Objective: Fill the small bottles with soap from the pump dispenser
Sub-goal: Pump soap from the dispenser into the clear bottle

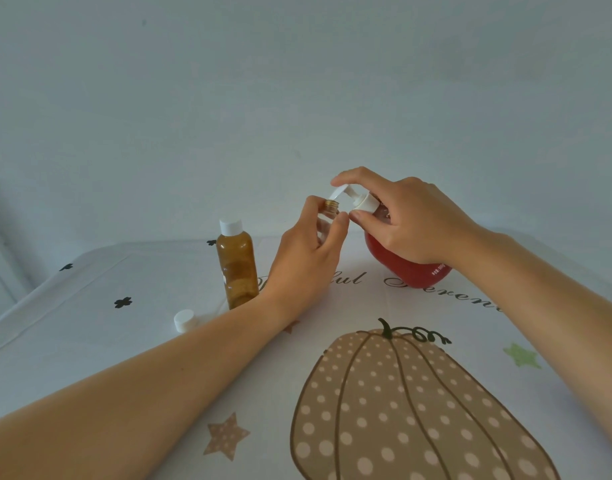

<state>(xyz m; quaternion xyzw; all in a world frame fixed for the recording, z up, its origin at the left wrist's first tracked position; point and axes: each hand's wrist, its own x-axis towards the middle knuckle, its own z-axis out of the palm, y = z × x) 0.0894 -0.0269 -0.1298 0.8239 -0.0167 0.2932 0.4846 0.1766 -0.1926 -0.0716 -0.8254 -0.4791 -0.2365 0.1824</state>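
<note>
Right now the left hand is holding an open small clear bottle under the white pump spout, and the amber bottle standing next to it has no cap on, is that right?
Not quite. The head view shows the amber bottle wearing its white cap. The left hand does hold the open small clear bottle under the white pump spout.

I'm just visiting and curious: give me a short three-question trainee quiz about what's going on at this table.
1. True or false: the capped amber bottle is being held.
2. Which hand grips the open small bottle under the pump nozzle? A) left hand B) right hand
3. Fill in: a loose white cap lies on the ____.

Key
1. False; it stands alone on the tablecloth.
2. A; the right hand is on the red pump dispenser.
3. Tablecloth, left of the amber bottle.
</note>
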